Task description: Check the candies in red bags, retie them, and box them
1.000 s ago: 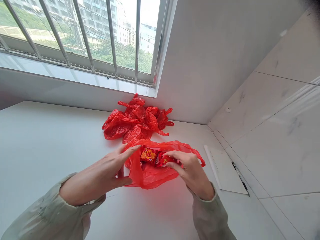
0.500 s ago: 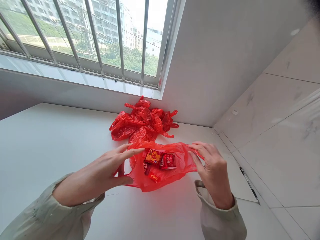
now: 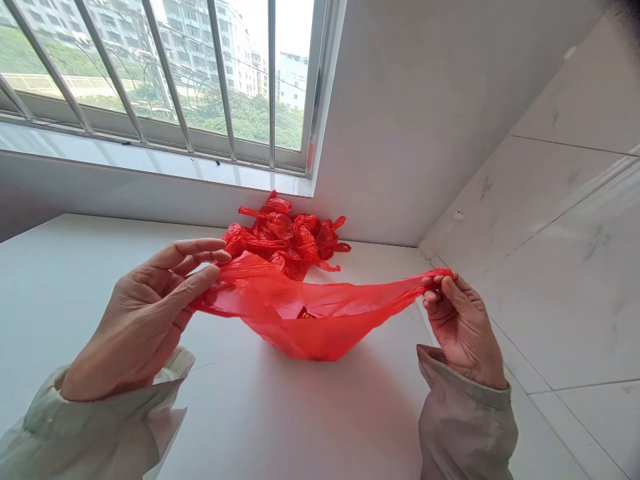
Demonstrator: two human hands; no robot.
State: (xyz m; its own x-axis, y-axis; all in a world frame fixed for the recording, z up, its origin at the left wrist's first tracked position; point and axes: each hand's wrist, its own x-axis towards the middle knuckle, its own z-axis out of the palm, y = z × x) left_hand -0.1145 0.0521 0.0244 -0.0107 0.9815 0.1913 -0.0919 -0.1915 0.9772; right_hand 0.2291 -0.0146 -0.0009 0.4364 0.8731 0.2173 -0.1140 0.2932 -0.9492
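Note:
A thin red plastic bag (image 3: 320, 337) stretches sideways between my two hands, its bottom low over the white tabletop. My left hand (image 3: 155, 293) grips the bag's left handle between thumb and fingers. On the other side, my right hand (image 3: 460, 313) pinches the right handle, pulled out into a twisted strip. Inside, a bit of a red and yellow wrapped packet (image 3: 305, 313) shows above the near edge; the other contents are hidden by the bag's front.
Several crumpled, knotted red plastic bags (image 3: 295, 233) lie heaped behind, against the wall below a barred window (image 3: 190, 87). The white table (image 3: 100, 267) reaches a tiled wall (image 3: 565, 267) at the right.
My hands have moved apart and pulled the bag's handles out to both sides. The bag's mouth has narrowed, and the packets that showed inside are now mostly hidden.

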